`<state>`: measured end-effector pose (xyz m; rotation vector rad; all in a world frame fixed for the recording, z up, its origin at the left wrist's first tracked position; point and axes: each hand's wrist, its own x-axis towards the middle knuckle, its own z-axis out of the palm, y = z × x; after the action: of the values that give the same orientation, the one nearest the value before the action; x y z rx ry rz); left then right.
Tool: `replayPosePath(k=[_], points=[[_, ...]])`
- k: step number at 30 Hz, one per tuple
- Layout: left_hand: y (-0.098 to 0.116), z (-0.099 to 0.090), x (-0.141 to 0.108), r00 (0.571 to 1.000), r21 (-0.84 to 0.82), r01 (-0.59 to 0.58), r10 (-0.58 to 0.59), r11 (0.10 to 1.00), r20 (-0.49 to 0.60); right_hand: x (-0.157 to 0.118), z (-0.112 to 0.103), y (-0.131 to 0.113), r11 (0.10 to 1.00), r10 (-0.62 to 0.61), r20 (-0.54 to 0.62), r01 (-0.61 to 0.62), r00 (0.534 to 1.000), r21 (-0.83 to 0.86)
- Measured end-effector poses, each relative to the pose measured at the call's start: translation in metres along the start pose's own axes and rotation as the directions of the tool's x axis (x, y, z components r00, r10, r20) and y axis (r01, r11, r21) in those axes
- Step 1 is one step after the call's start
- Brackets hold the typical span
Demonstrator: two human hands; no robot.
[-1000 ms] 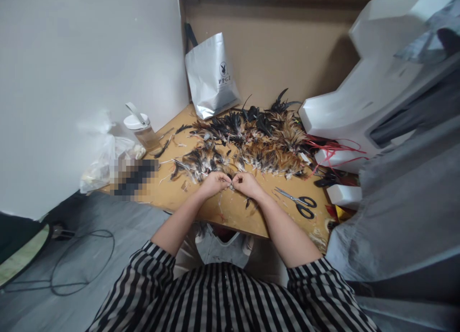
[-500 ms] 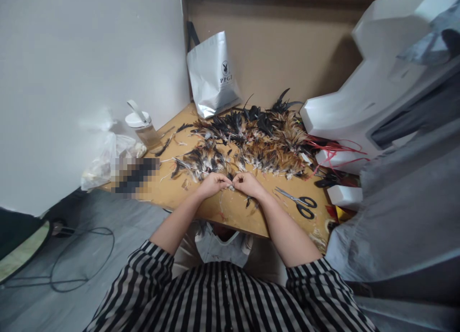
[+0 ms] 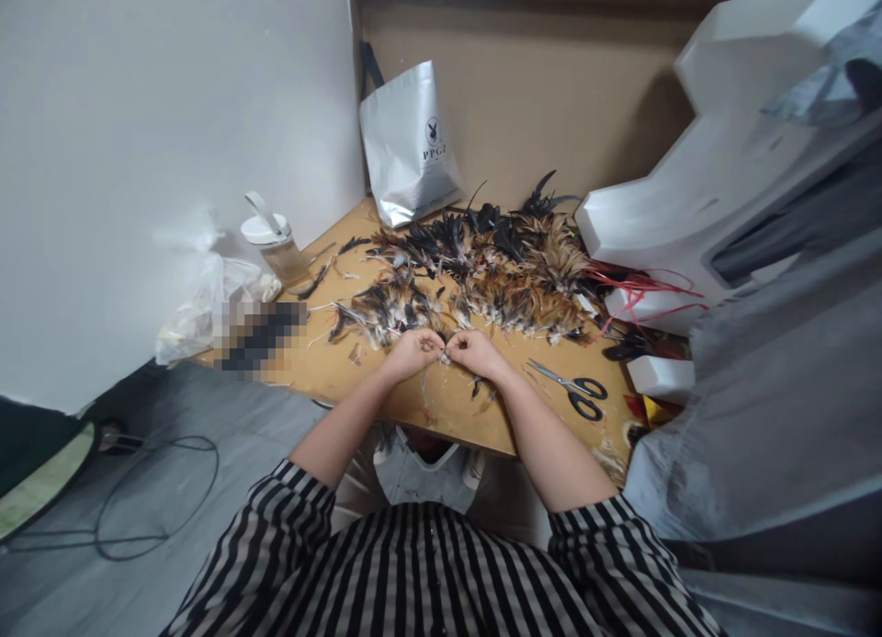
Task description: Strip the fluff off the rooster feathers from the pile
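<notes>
Both hands meet over the front of the wooden table (image 3: 386, 407), their fingertips almost touching. My right hand (image 3: 475, 354) is closed in a pinch on a small feather (image 3: 445, 356) whose pale fluffy end shows below the fingers. Thumb and fingers of my left hand (image 3: 415, 354) are pinched together just beside it; whatever is between them is too small to make out. Rows of brown and black feathers (image 3: 516, 301) lie just beyond both hands. To the right rests a pair of scissors (image 3: 571, 387) with black handles, its blades pointing left.
A silver bag (image 3: 410, 145) stands at the back against the brown panel. On the left are a lidded drink cup (image 3: 277, 249) and a clear plastic bag (image 3: 207, 306). Red cords (image 3: 651, 292) and white foam blocks (image 3: 661, 378) border the right side.
My left fingers have loosened slightly and drawn a little apart from the right fingertips. The right hand stays in about the same place.
</notes>
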<state>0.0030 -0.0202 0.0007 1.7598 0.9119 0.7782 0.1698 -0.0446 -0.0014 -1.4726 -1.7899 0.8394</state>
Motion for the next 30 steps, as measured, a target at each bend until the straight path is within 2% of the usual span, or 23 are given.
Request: replayPosePath(k=[3, 7, 12, 17, 24, 30], points=[[-0.006, 0.002, 0.001, 0.997, 0.073, -0.056, 0.060, 0.996, -0.044, 0.000, -0.001, -0.001, 1.000, -0.013, -0.001, 0.013, 1.000, -0.003], [-0.008, 0.002, 0.000, 0.985, 0.294, -0.113, 0.145, 0.949, -0.090, -0.001, -0.002, -0.002, 1.000, -0.018, 0.005, 0.018, 1.000, -0.006], [-0.003, 0.001, -0.004, 0.951, 0.443, -0.262, 0.308, 0.857, -0.034, -0.001, -0.002, -0.003, 1.000, -0.018, -0.007, 0.018, 1.000, -0.007], [-0.002, 0.002, -0.008, 0.924, 0.585, -0.314, 0.381, 0.748, 0.008, -0.001, -0.002, -0.006, 0.999, 0.007, 0.003, -0.007, 1.000, 0.043], [-0.001, 0.002, -0.009, 0.903, 0.645, -0.349, 0.427, 0.679, 0.039, -0.001, -0.004, -0.008, 0.994, 0.028, 0.019, -0.030, 0.999, 0.108], [-0.001, 0.002, -0.009, 0.883, 0.621, -0.401, 0.465, 0.674, 0.065, 0.001, -0.003, -0.004, 0.973, 0.016, -0.064, -0.001, 0.998, 0.229]])
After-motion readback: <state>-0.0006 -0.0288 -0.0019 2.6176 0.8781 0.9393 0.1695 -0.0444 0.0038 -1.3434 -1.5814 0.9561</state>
